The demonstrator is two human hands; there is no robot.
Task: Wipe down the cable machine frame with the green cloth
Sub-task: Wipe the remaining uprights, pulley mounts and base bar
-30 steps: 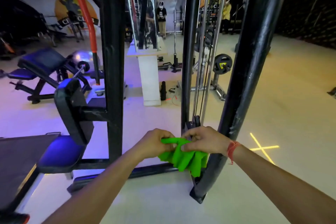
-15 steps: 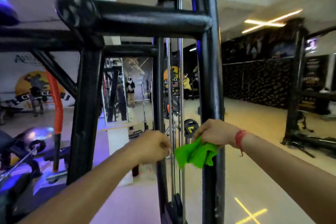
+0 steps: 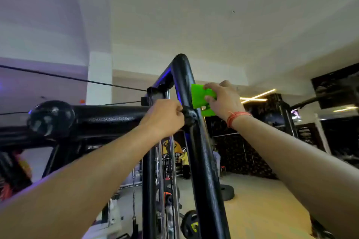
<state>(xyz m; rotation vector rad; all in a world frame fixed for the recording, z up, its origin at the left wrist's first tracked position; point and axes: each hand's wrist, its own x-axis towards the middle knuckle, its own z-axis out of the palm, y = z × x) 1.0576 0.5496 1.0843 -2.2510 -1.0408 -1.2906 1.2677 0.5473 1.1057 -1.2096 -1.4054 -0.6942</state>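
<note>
Raised from low on the upright [image 3: 202,161] to its top bend; right hand [image 3: 223,99] fingers [image 3: 210,88] pinching green cloth [image 3: 202,96] there, left hand [image 3: 165,116] curled at the joint, ready for wiping.

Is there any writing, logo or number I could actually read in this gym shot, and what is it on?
Nothing can be read with certainty.
Yellow round wall poster behind the black frame post: letters too blurred.
Weight plate near the floor: yellow mark, unreadable.
Green cloth: no text visible.
</note>
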